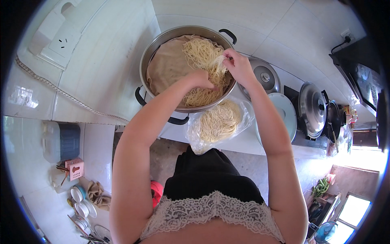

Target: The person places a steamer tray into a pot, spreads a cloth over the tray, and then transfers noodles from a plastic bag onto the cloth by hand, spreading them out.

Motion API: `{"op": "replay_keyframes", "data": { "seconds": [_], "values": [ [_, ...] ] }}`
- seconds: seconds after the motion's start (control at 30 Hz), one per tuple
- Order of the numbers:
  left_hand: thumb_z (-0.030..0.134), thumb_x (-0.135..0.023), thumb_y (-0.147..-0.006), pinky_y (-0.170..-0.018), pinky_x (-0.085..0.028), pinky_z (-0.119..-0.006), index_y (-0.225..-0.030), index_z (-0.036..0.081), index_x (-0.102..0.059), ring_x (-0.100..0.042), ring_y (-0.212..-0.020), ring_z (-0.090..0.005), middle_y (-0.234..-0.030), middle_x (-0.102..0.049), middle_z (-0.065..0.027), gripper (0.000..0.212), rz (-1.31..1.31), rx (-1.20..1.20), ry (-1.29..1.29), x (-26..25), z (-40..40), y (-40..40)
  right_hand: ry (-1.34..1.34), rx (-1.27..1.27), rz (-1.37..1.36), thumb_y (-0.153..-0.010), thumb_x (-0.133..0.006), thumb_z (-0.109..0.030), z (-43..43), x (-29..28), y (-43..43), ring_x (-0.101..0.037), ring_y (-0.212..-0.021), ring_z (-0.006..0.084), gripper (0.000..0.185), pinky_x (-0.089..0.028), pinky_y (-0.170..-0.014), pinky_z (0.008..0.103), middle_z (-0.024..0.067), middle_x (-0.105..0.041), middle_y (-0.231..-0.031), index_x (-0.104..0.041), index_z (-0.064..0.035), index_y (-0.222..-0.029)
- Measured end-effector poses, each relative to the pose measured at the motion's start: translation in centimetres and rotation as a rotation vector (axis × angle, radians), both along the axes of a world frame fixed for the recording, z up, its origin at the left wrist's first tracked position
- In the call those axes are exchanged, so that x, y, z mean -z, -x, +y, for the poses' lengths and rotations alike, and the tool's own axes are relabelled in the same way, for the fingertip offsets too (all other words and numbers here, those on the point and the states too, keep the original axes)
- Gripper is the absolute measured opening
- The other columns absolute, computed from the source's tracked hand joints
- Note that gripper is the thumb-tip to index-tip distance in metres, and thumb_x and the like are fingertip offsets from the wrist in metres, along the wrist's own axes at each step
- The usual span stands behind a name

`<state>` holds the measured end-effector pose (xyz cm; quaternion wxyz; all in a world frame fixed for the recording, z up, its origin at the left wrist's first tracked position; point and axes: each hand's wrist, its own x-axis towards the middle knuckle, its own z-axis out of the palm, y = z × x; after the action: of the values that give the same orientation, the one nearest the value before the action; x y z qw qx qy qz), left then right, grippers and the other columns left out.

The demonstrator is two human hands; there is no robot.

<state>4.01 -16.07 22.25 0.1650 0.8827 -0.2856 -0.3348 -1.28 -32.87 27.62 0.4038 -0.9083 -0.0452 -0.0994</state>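
A wide metal steamer pot [145, 58] stands on the counter, lined with a beige cloth [169, 67]. Thin pale noodles [202, 52] lie loosely over the right part of the cloth. My left hand [202, 80] rests in the noodles, its fingers partly buried and hidden among the strands. At the pot's right rim, my right hand [236, 64] pinches a bunch of noodles between thumb and fingers, slightly raised. An open clear plastic bag [198, 146] with more noodles [219, 120] sits against the pot's near side, on the counter's edge.
Right of the pot are a metal lid [264, 76], a pale blue basin [288, 113] partly behind my right forearm, and a lidded pan [312, 106] on the stove. Black handles [178, 121] stick out from the pot. A tiled wall [243, 21] rises close behind it.
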Motion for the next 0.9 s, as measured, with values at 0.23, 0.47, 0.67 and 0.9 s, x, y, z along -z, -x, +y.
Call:
{"op": "replay_keyframes", "data": {
  "seconds": [0.23,0.47,0.67,0.9],
  "values": [
    [0.033,-0.066,-0.069,-0.068,-0.049,-0.035,-0.097,0.003,-0.062,-0.063,-0.078,-0.0275,-0.084,-0.064,-0.0167,0.041,0.069,-0.125,0.337,2.4,0.6,-0.1,0.182,0.013,-0.287,-0.079,-0.055,-0.004,-0.9,1.4,-1.2,-0.06,-0.074,0.0281,0.015,-0.048,-0.068,0.0353,0.0122,-0.059,-0.088,-0.056,-0.0052,-0.094],
    [0.025,-0.071,-0.07,-0.078,-0.048,-0.037,-0.12,0.002,-0.046,-0.058,-0.098,-0.0273,-0.108,-0.056,-0.0185,0.06,-0.107,0.043,0.289,-0.4,3.2,1.3,0.423,-0.07,-0.124,-0.072,-0.058,-0.006,-0.3,0.7,1.2,-0.056,-0.091,0.0277,0.017,-0.047,-0.079,0.0386,0.0073,-0.061,-0.089,-0.06,-0.0105,-0.089],
    [0.041,-0.068,-0.07,-0.083,-0.047,-0.04,-0.112,0.003,-0.053,-0.057,-0.1,-0.0294,-0.109,-0.057,-0.0154,0.059,-0.38,-0.091,-0.148,-3.5,2.5,4.9,0.637,-0.428,-0.056,-0.064,-0.067,-0.011,1.1,3.6,0.7,-0.053,-0.096,0.0226,0.021,-0.042,-0.085,0.0377,0.0034,-0.06,-0.089,-0.064,-0.0141,-0.084],
    [0.035,-0.065,-0.072,-0.077,-0.05,-0.039,-0.099,0.008,-0.064,-0.062,-0.091,-0.0287,-0.103,-0.063,-0.0124,0.038,-0.281,-0.035,-0.166,1.0,2.2,4.1,0.822,-0.547,0.079,-0.065,-0.069,-0.015,1.7,3.4,-1.3,-0.056,-0.094,0.0246,0.022,-0.042,-0.084,0.04,0.0047,-0.061,-0.087,-0.066,-0.0137,-0.087]
  ]
}}
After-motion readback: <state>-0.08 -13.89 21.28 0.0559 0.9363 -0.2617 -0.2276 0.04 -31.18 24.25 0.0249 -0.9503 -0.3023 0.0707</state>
